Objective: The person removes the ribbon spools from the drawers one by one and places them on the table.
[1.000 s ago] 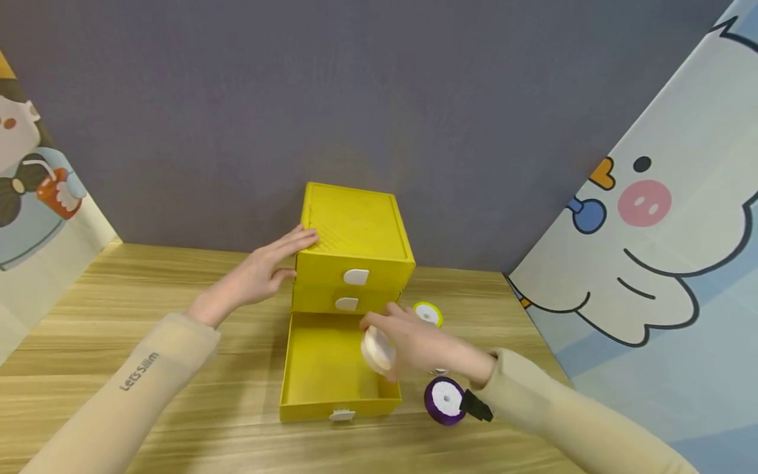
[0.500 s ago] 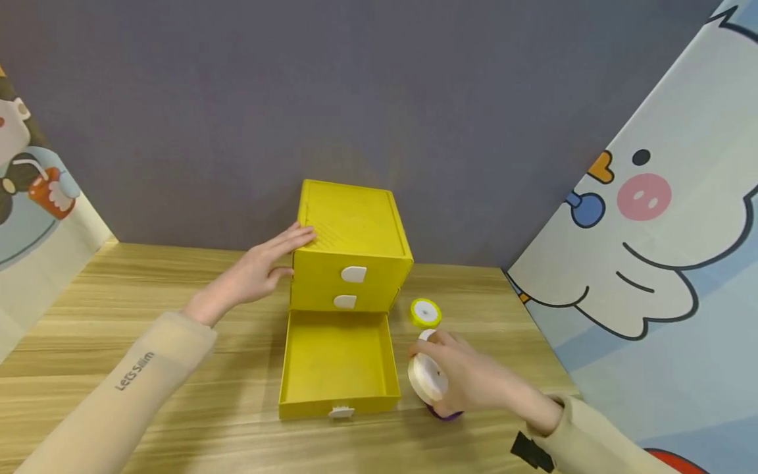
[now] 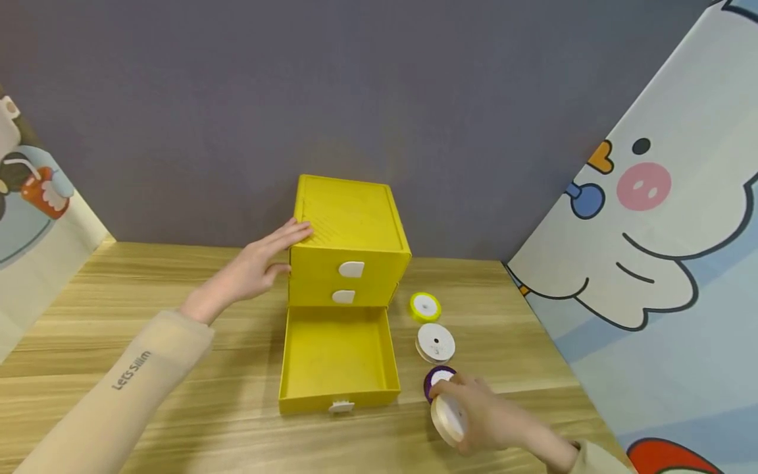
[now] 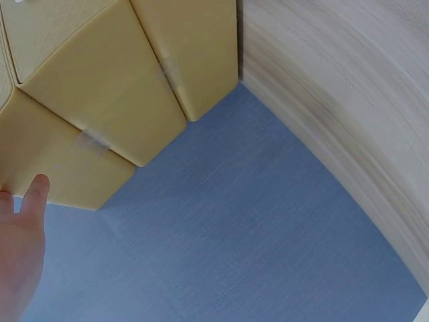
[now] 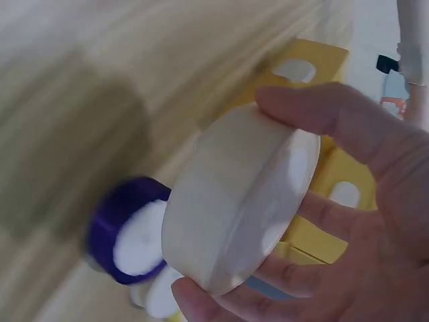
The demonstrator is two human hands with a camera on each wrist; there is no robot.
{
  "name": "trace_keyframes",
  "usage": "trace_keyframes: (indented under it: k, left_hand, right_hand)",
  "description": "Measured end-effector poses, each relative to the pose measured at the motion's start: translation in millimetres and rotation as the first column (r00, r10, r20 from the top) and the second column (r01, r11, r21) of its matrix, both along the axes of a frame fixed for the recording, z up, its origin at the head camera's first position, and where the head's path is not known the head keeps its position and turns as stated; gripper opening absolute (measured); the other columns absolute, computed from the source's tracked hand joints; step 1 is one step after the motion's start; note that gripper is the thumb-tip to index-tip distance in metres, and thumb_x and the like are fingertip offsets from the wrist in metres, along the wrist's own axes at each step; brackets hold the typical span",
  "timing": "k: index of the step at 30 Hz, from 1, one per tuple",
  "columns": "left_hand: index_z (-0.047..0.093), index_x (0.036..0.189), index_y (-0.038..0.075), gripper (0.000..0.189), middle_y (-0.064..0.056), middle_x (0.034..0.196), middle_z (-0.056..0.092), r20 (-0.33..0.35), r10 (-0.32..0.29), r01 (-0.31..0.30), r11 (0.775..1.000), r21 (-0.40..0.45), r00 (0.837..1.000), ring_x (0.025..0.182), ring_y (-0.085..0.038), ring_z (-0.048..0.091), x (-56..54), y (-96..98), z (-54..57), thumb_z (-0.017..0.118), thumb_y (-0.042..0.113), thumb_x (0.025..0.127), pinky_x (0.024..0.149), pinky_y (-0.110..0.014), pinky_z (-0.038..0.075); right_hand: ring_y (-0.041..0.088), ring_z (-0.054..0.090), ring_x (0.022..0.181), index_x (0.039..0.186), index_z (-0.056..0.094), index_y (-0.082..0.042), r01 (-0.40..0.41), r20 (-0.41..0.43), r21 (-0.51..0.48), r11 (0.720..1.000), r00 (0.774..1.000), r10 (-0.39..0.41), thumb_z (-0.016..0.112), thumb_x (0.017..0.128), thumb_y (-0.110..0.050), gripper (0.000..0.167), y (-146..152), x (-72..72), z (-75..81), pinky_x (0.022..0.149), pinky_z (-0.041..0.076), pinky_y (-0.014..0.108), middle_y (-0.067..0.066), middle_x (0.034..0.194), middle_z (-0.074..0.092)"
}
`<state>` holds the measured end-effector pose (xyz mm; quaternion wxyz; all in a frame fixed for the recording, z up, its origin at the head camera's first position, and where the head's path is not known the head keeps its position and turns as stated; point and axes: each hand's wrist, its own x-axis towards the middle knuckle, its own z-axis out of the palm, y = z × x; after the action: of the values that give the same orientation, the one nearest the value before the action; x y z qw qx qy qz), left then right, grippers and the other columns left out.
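Observation:
A yellow drawer box point(image 3: 352, 214) stands against the back wall, its bottom drawer point(image 3: 337, 355) pulled out with nothing inside. My left hand point(image 3: 251, 266) rests its straight fingers on the box's top left edge, the thumb by its side. In the left wrist view, the thumb point(image 4: 35, 194) is near the yellow side wall. My right hand point(image 3: 488, 418) grips a cream ribbon spool point(image 3: 447, 421) above the table, right of the drawer. Thumb and fingers hold that spool by its rim in the right wrist view. Just behind it lies a purple ribbon spool point(image 3: 435, 385), partly hidden.
A white-faced spool point(image 3: 435, 342) and a bright yellow ribbon spool point(image 3: 425, 306) lie in a row right of the drawer on the wooden table point(image 3: 195, 395). A grey wall point(image 3: 355, 99) rises behind the box. A cartoon-printed panel point(image 3: 669, 263) bounds the right side.
My right hand has carried the cream ribbon spool out from over the open drawer, rightward and toward the front of the table. The left hand stays on the box.

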<state>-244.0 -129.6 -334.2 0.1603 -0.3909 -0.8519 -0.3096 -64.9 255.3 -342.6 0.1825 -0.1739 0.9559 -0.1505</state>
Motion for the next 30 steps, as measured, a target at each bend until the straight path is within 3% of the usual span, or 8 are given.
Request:
trace_keyframes:
  k: [6,11,17,25,30]
  left_hand:
    - [0.040,0.146,0.008,0.073,-0.014,0.154,0.035,-0.016,0.004,-0.004,1.000,0.010,1.000,0.145,-0.035,0.028,-1.1,-0.1,0.0,0.063,-0.015,0.080,0.106,-0.050,0.043]
    - [0.041,0.145,0.008,0.073,-0.013,0.154,0.036,-0.021,0.004,-0.004,1.000,0.016,1.000,0.145,-0.034,0.028,-0.2,-0.3,-1.6,0.063,-0.016,0.080,0.105,-0.050,0.044]
    - [0.041,0.145,0.007,0.074,-0.014,0.153,0.037,-0.035,0.000,0.000,1.000,0.019,0.999,0.144,-0.035,0.029,-0.6,0.5,-3.5,0.064,-0.017,0.078,0.105,-0.048,0.044]
    - [0.041,0.145,0.008,0.074,-0.014,0.153,0.037,-0.040,-0.001,0.001,1.000,0.018,0.999,0.144,-0.034,0.029,-0.9,0.8,-2.4,0.064,-0.017,0.079,0.105,-0.049,0.043]
    - [0.041,0.145,0.007,0.074,-0.014,0.153,0.037,-0.039,0.001,0.000,1.000,0.020,0.999,0.144,-0.034,0.029,-0.1,0.9,-2.1,0.064,-0.017,0.078,0.106,-0.049,0.042]
  right_hand:
    - [0.027,0.049,0.096,0.114,0.058,-0.023,0.026,0.061,0.012,1.000,0.998,-0.027,0.085,0.052,-0.010,0.069,5.6,12.1,-18.4,0.065,0.055,0.045,0.008,0.111,0.051]
    - [0.027,0.047,0.101,0.113,0.060,-0.026,0.076,0.130,0.018,0.997,0.989,-0.077,0.088,0.054,-0.022,0.066,6.2,16.5,-30.1,0.068,0.053,0.046,0.004,0.111,0.051]
    - [0.023,0.047,0.097,0.114,0.061,-0.027,0.087,0.110,0.038,0.995,0.990,-0.091,0.089,0.055,-0.037,0.066,7.8,19.7,-41.8,0.069,0.050,0.038,-0.002,0.105,0.052]
    - [0.031,0.049,0.103,0.116,0.060,-0.021,0.063,0.041,0.035,0.997,0.997,-0.065,0.088,0.057,-0.043,0.069,13.9,24.2,-57.9,0.074,0.051,0.060,0.004,0.110,0.053]
    - [0.033,0.048,0.105,0.117,0.059,-0.021,0.076,0.037,0.022,0.997,0.996,-0.077,0.087,0.059,-0.045,0.069,15.4,25.2,-61.5,0.075,0.049,0.067,0.005,0.112,0.052]
